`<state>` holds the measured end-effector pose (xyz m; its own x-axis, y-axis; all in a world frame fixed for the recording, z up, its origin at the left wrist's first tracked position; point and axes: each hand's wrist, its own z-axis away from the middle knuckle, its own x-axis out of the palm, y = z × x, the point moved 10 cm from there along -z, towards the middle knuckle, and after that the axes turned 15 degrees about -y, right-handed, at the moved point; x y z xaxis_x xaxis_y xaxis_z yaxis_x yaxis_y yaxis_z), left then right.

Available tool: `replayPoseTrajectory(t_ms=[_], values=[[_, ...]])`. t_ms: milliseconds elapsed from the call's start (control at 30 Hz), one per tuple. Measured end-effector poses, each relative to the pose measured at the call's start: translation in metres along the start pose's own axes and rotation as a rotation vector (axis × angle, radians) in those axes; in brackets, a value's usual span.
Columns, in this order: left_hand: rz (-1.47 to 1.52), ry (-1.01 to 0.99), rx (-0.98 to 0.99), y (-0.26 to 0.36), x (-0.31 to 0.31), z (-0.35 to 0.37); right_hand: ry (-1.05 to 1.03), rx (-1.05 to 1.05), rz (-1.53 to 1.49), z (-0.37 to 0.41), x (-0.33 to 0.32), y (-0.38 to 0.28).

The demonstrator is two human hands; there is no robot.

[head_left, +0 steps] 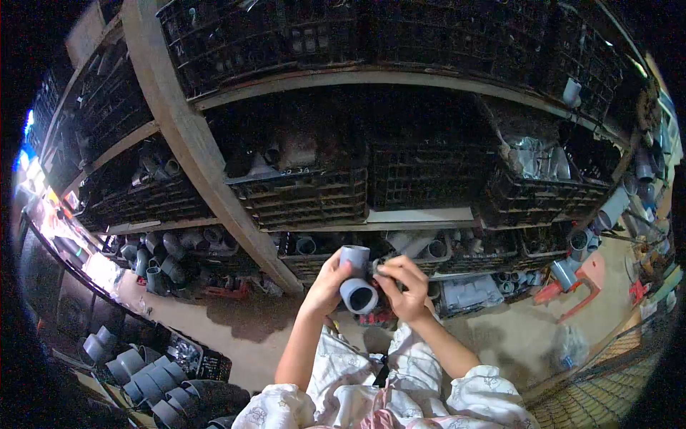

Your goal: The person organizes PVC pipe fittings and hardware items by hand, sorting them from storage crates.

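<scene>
A grey pipe fitting (355,259) with open round ends is held up in front of the body, one dark opening facing the camera. My left hand (331,284) is wrapped round its left side, with the thumb on the upper part. My right hand (404,286) is at the fitting's right side, its fingers curled together around something small and greyish that I cannot make out. The gap between the right fingers and the fitting is dark, so whether they touch is unclear.
Shelves hold black crates (307,199) of fittings ahead. A wooden post (207,157) stands left of centre. Grey fittings (153,379) are heaped at the lower left. On the right are a red plastic stool (589,272) and a clear plastic bag (572,346) on the floor.
</scene>
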<state>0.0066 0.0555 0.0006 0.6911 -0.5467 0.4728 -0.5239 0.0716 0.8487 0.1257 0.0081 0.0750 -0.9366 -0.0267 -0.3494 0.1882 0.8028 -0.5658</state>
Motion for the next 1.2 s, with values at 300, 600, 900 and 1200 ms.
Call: replayPoseTrajectory(t_ms=[300, 600, 900, 1200], values=[[0.007, 0.025, -0.077, -0.009, -0.002, 0.004, -0.152, 0.016, -0.067, -0.006, 0.014, 0.002], [0.146, 0.005, -0.098, -0.016, 0.000, 0.010, -0.088, 0.046, -0.109, -0.023, -0.001, 0.005], [0.188, -0.136, -0.098, -0.022, 0.001, 0.009, -0.114, 0.031, -0.087, -0.019, -0.004, -0.001], [0.193, 0.123, 0.139, -0.008, -0.016, 0.003, -0.165, -0.022, -0.139, 0.001, 0.021, -0.019]])
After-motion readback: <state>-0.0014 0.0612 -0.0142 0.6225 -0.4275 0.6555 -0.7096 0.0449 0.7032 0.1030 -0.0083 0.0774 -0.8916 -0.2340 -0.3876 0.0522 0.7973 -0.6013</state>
